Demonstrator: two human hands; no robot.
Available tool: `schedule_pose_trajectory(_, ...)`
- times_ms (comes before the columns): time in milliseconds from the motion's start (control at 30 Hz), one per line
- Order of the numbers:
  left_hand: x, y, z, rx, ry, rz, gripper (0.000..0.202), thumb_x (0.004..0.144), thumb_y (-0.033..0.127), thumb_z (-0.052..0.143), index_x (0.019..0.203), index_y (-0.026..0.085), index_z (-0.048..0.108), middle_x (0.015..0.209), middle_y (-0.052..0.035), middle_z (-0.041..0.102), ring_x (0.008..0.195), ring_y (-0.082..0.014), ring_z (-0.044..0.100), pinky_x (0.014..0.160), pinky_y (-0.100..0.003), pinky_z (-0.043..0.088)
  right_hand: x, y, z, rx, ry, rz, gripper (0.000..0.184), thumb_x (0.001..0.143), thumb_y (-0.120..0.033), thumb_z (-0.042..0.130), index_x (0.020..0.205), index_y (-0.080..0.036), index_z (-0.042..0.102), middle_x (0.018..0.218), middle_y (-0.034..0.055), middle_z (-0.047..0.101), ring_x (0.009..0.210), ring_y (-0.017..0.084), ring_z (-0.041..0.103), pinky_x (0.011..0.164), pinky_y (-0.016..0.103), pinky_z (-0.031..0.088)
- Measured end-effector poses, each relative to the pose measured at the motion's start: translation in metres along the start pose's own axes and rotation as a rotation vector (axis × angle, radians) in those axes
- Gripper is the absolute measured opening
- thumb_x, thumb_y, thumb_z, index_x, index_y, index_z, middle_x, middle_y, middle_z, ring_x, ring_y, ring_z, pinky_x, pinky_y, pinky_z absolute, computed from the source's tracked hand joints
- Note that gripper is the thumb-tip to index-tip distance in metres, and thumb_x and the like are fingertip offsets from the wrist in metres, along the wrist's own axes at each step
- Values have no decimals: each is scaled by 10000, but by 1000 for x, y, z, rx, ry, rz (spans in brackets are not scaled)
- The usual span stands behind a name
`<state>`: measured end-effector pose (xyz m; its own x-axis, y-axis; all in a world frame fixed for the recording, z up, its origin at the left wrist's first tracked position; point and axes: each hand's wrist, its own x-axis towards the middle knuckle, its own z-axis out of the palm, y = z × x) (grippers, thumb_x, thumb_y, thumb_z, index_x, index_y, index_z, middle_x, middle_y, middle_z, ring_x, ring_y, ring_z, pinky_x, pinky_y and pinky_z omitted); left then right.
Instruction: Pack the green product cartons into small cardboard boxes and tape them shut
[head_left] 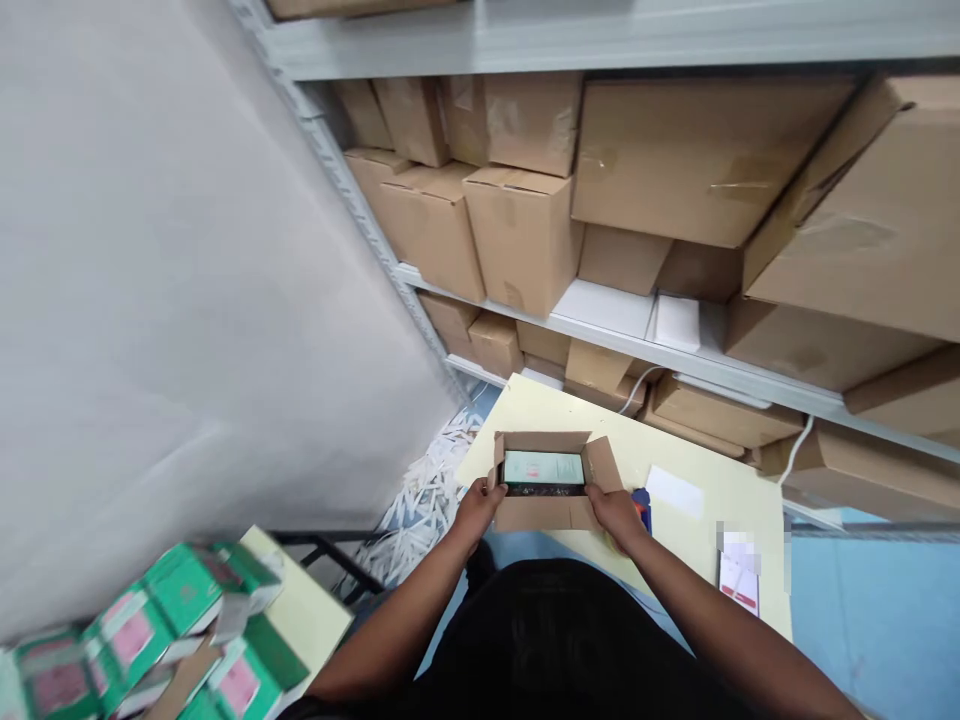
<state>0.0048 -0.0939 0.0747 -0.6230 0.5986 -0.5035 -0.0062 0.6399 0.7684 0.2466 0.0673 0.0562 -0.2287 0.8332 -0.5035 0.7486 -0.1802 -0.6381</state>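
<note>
A small open cardboard box (544, 515) is in front of me at the table's near edge, its flaps folded outward. Inside lies a mint-green product box (544, 467) with a dark patterned side facing me. My left hand (480, 508) is closed on the left end of the cardboard box, thumb at the rim. At the opposite end my right hand (611, 508) grips the right side, its thumb by the inner corner. Fingers under the cardboard are hidden. Just beyond my right wrist sits a blue and orange object (641, 505), partly covered, perhaps a tape dispenser.
On the pale yellow table (540, 400) lie a white sheet (675, 490) and a phone (739, 585). Shelving (615, 335) full of cardboard cartons (517, 230) stands behind. Paper strips (427, 490) litter the floor. Green boxes (180, 590) are piled at lower left, beside a white wall (187, 300).
</note>
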Motion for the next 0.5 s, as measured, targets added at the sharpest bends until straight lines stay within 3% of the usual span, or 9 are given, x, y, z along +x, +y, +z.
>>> schedule_pose_trajectory(67,-23,-7,-6,-112,96,-12,411,842,518,653,1076,181,628,983,-80,765,915,-254,721,753,-314,518,-3,-16,-3,-46,-61,-52,506,840,-515,563,997,-88,785,1033,234,771,1025,350,727,795,342,548)
schedule_pose_trajectory(233,-76,-33,-32,-321,397,25,590,806,584,698,1209,187,532,1094,-105,739,998,-261,714,840,-349,550,-21,-59,9,-47,-142,-292,557,828,-450,597,1237,-94,725,1074,192,776,1093,343,710,831,328,551)
schedule_pose_trajectory(367,-124,-65,-62,-544,538,195,672,843,537,659,1374,203,419,1251,-116,690,1086,-240,696,914,-348,553,-54,-90,39,-78,-212,-421,585,827,-430,592,1294,-92,693,1090,179,774,1109,327,707,824,312,562)
schedule_pose_trajectory(500,-178,-106,-105,-680,636,326,754,865,454,644,1502,212,321,1356,-131,639,1199,-234,648,1014,-354,517,-102,-114,85,-128,-286,-547,578,839,-417,557,1306,-99,682,1192,174,746,1168,306,685,836,287,555)
